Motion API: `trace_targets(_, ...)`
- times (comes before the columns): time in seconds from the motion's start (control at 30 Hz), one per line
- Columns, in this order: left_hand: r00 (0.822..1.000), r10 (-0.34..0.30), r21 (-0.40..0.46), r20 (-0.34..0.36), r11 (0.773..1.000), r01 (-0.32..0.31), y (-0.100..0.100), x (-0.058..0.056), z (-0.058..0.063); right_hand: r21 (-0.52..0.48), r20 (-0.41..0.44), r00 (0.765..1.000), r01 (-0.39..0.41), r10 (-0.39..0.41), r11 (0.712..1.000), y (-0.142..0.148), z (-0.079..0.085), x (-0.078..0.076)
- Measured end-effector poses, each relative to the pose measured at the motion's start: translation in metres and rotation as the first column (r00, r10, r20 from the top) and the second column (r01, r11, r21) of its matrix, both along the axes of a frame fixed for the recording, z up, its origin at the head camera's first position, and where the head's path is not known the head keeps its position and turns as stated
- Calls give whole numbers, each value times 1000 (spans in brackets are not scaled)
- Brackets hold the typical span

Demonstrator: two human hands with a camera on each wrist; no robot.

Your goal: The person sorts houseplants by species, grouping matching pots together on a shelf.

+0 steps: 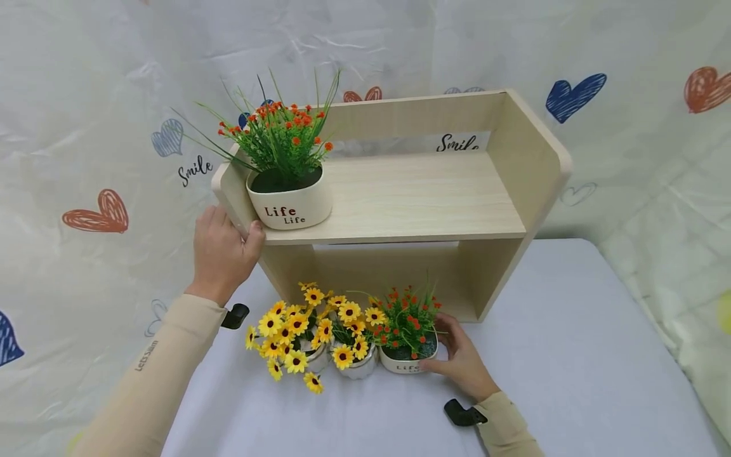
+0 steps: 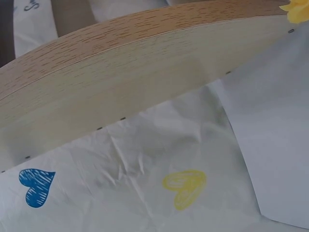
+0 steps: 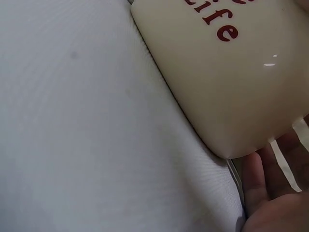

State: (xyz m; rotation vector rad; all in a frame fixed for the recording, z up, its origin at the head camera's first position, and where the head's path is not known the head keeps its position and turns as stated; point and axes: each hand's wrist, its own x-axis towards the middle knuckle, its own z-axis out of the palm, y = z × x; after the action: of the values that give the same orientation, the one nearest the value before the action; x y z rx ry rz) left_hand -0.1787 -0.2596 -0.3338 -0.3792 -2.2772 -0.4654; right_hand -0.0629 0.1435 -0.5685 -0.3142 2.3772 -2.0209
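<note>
My left hand (image 1: 225,251) grips the left side of a pale wooden shelf (image 1: 411,197), thumb at the front edge beside the upper board. At the lower front, my right hand (image 1: 459,358) holds the right end of a small cream pot (image 1: 400,365) of red flowers. Its thumb lies on the front and its fingers are round the back. In the right wrist view that pot (image 3: 212,72), lettered "Life", stands against the white cloth, with fingers (image 3: 253,179) at its end. A larger "Life" pot (image 1: 291,206) with orange-red flowers sits on the upper board at the left.
Two pots of yellow flowers, one at the left (image 1: 291,327) and one in the middle (image 1: 354,333), stand beside the held pot before the shelf's lower compartment (image 1: 394,273). A white cloth (image 1: 571,355) covers the table. Behind hangs a sheet (image 1: 388,44) printed with hearts.
</note>
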Motion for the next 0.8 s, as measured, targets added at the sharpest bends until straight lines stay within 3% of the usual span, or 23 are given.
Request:
trace_targets(0.17,1000,7,-6,13,1000,-7,0,2,1,136,22,1000,7,-10,991,-2,3,0)
trace_targets(0.8,1000,4,14,25,1000,-5,1,3,1,149,-6,999,36,-35,988,-3,6,2)
